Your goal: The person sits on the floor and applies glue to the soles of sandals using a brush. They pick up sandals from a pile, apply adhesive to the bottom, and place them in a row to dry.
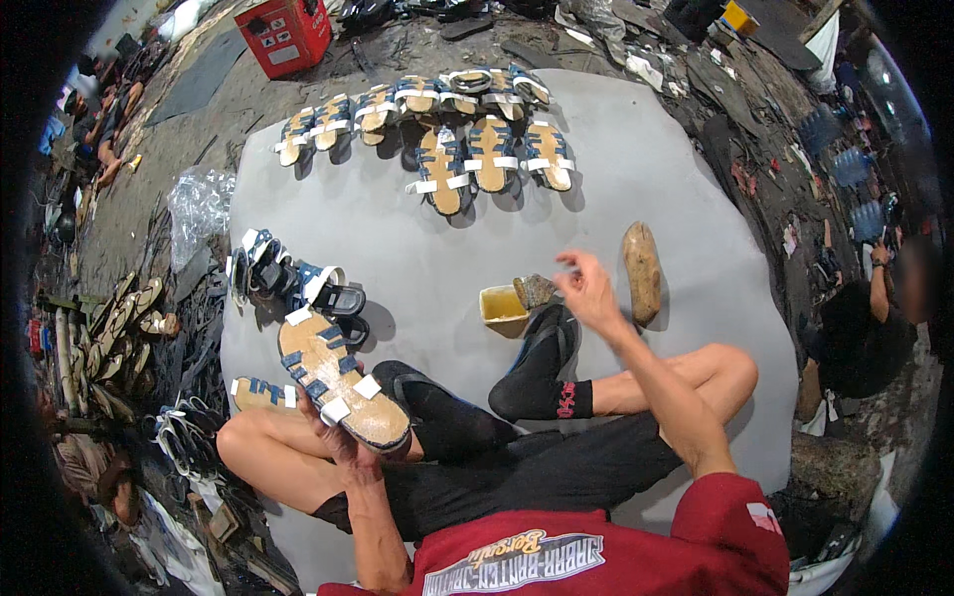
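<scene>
A grey mat (636, 189) is spread on a dirt floor (199, 109) littered with scraps. A sandal (338, 377) is gripped from below by the left hand (333, 437), sole tilted up over the left knee. The right hand (588, 290) is raised, fingers loosely curled, nothing seen held, just above a yellow tub (503, 308) and brush (535, 290). A wooden last (642, 270) lies just beside. Finished sandals (437, 124) are lined along the mat's far edge. A red crate (283, 35) sits beyond.

Ten finished sandals (494, 152) in rows, one wooden last (642, 270), one glue tub (503, 308).
</scene>
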